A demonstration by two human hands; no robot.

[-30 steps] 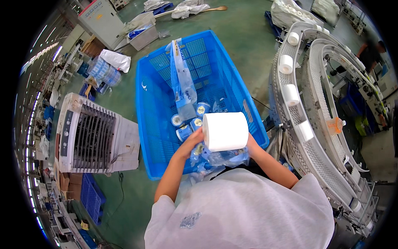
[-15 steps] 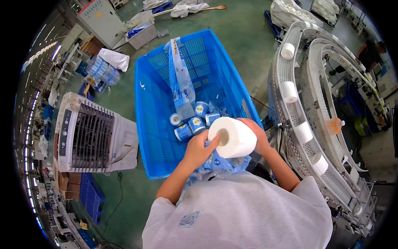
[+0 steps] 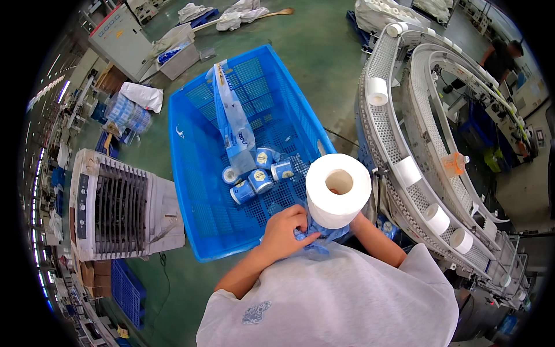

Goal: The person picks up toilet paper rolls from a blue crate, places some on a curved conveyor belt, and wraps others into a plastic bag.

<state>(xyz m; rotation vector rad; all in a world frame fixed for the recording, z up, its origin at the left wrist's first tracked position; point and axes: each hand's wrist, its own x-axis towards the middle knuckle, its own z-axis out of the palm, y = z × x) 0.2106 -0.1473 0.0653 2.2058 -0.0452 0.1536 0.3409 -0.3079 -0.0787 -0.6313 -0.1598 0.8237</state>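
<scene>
In front of my chest is a white toilet roll (image 3: 347, 199), its cardboard-core opening turned up. My right hand (image 3: 359, 224) supports it from below and behind, with most of its fingers hidden by the roll. Just left of it, my left hand (image 3: 283, 234) is closed on crumpled blue printed plastic film (image 3: 315, 246) bunched against my shirt. Beyond my hands stands a large blue plastic crate (image 3: 199, 231). Several blue-wrapped rolls (image 3: 261, 180) lie on its floor, and a long strip of clear and blue film (image 3: 231, 115) hangs over its far wall.
A curved conveyor (image 3: 384, 136) carrying loose white rolls (image 3: 377, 91) runs along the right. To the left stand an air cooler (image 3: 124, 205) and a blue pallet (image 3: 127, 292). A pack of wrapped rolls (image 3: 128, 113) sits farther back. Another person (image 3: 502, 61) is at far right.
The toilet roll has moved right and turned its core opening upward. My left hand has let go of it and closed on the blue film. The whole view has shifted slightly.
</scene>
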